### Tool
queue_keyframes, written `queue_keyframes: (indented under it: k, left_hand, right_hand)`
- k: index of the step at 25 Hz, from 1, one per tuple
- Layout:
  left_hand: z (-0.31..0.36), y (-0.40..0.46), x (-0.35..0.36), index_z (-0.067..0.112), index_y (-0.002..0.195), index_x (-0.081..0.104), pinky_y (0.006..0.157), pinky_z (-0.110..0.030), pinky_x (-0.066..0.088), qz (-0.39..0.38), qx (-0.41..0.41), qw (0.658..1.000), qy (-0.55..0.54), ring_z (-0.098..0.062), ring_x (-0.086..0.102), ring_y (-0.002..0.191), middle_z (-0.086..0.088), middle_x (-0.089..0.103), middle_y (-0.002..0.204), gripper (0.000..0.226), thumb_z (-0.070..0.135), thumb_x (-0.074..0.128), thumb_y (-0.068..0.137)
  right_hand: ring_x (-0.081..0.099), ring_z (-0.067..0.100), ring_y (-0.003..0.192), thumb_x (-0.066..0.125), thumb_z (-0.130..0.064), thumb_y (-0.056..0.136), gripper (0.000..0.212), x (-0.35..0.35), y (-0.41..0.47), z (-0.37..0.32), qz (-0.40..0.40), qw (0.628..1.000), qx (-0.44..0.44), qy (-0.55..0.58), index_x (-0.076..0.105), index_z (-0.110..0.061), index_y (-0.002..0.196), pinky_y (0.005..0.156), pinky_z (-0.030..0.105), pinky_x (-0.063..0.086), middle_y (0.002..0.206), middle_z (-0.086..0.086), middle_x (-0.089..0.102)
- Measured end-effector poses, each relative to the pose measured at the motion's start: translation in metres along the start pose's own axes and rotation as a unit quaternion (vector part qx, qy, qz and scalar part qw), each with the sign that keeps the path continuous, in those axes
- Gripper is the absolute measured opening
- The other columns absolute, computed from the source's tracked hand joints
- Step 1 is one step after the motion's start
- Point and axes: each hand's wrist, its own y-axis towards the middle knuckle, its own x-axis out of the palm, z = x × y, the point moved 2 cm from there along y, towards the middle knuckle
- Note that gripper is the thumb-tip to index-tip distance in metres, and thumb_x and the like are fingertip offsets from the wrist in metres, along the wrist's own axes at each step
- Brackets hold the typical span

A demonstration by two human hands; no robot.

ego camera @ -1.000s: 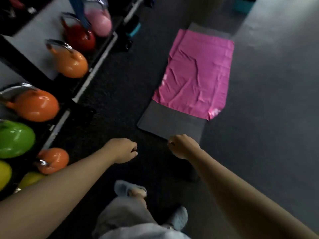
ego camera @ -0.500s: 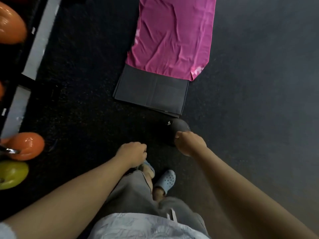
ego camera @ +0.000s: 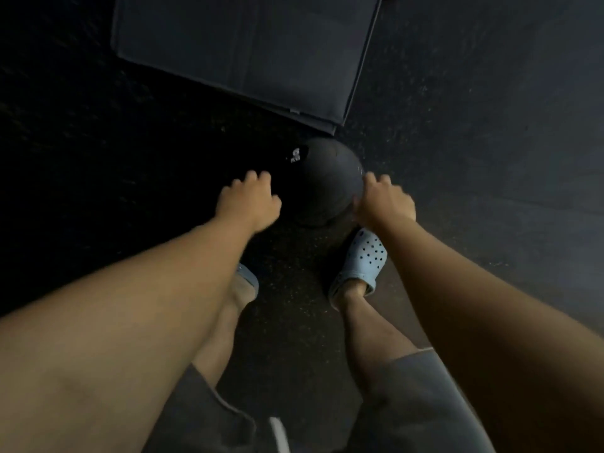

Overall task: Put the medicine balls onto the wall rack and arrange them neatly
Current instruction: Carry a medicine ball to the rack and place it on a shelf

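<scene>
Medicine ball (ego camera: 322, 186), black, sits on dark floor (ego camera: 474, 125), just near of a grey mat's (ego camera: 242, 47) corner, white print on its far-left side. Left hand (ego camera: 249, 204) just beside ball's left, fingers (ego camera: 258, 178) spread loosely, contact unclear. Right hand (ego camera: 384, 202) touches ball's right side, fingers curved on it, not closed around it. Light blue clogs (ego camera: 361, 264) stand near the ball; grey shorts (ego camera: 405, 407) at bottom.

One head-worn camera looks almost straight down from above, close over both forearms. The dark floor (ego camera: 490, 158) fills the frame, a grey mat (ego camera: 245, 44) at the far edge, feet near the bottom.
</scene>
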Motion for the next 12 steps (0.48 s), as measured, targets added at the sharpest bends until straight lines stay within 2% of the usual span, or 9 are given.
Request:
queue_keyframes:
  k: [3,5,7,8,9,10,11,12]
  left_hand:
    - [0.015,0.078,0.019,0.017,0.164,0.038,0.118,-0.051,0.039,0.033,-0.064,0.985,-0.159,-0.045,0.047,0.147,-0.017,0.041,0.165,0.057,0.046,0.037,0.114]
    - [0.024,0.121,0.036,0.019,0.162,0.042,0.117,-0.045,0.040,0.040,-0.106,0.944,-0.311,-0.040,0.050,0.146,-0.015,0.048,0.163,0.059,0.053,0.031,0.114]
    - [0.026,0.151,0.055,0.022,0.159,0.050,0.119,-0.048,0.044,0.033,-0.159,0.871,-0.463,-0.038,0.055,0.143,-0.011,0.057,0.157,0.068,0.066,0.034,0.109]
    - [0.025,0.158,0.062,0.024,0.154,0.057,0.114,-0.050,0.049,0.017,-0.186,0.826,-0.532,-0.037,0.061,0.138,-0.010,0.064,0.149,0.073,0.074,0.039,0.103]
    - [0.025,0.161,0.068,0.024,0.143,0.066,0.102,-0.046,0.055,-0.009,-0.206,0.783,-0.587,-0.035,0.068,0.125,-0.009,0.074,0.133,0.073,0.078,0.043,0.099]
    - [0.025,0.161,0.070,0.024,0.126,0.074,0.084,-0.037,0.058,-0.038,-0.213,0.756,-0.617,-0.031,0.073,0.106,-0.007,0.080,0.111,0.066,0.077,0.046,0.099]
    - [0.025,0.163,0.072,0.025,0.110,0.077,0.070,-0.030,0.055,-0.056,-0.212,0.742,-0.633,-0.027,0.072,0.090,-0.004,0.083,0.089,0.057,0.073,0.047,0.100]
    - [0.026,0.161,0.070,0.026,0.098,0.076,0.062,-0.027,0.053,-0.061,-0.206,0.730,-0.648,-0.025,0.071,0.082,-0.001,0.082,0.071,0.052,0.070,0.047,0.101]
  right_hand:
    - [0.050,0.048,0.138,0.027,-0.054,0.111,0.062,0.028,0.072,0.019,0.017,0.988,0.068,0.137,0.040,-0.012,0.155,0.107,0.054,0.043,0.154,0.025,0.047]
    - [0.047,0.042,0.145,0.025,-0.060,0.109,0.071,0.049,0.106,0.029,-0.007,0.943,0.123,0.308,0.038,-0.012,0.160,0.112,0.050,0.040,0.161,0.022,0.045]
    - [0.049,0.037,0.145,0.029,-0.065,0.107,0.076,0.072,0.130,0.034,-0.061,0.852,0.182,0.487,0.043,-0.014,0.160,0.111,0.047,0.042,0.161,0.016,0.049]
    - [0.055,0.035,0.139,0.033,-0.069,0.104,0.076,0.081,0.138,0.034,-0.092,0.796,0.205,0.563,0.050,-0.016,0.156,0.109,0.048,0.046,0.154,0.014,0.057]
    - [0.062,0.034,0.129,0.039,-0.072,0.101,0.075,0.089,0.142,0.033,-0.121,0.738,0.220,0.626,0.058,-0.018,0.148,0.108,0.049,0.050,0.143,0.011,0.065]
    - [0.067,0.033,0.120,0.044,-0.074,0.097,0.072,0.094,0.145,0.031,-0.142,0.690,0.226,0.673,0.064,-0.019,0.141,0.107,0.050,0.052,0.133,0.009,0.071]
    - [0.070,0.031,0.115,0.048,-0.073,0.095,0.070,0.098,0.149,0.029,-0.153,0.656,0.224,0.704,0.068,-0.021,0.136,0.106,0.049,0.054,0.129,0.008,0.075]
    - [0.071,0.031,0.115,0.050,-0.072,0.094,0.068,0.098,0.149,0.027,-0.152,0.638,0.222,0.722,0.071,-0.023,0.135,0.104,0.048,0.056,0.128,0.008,0.077]
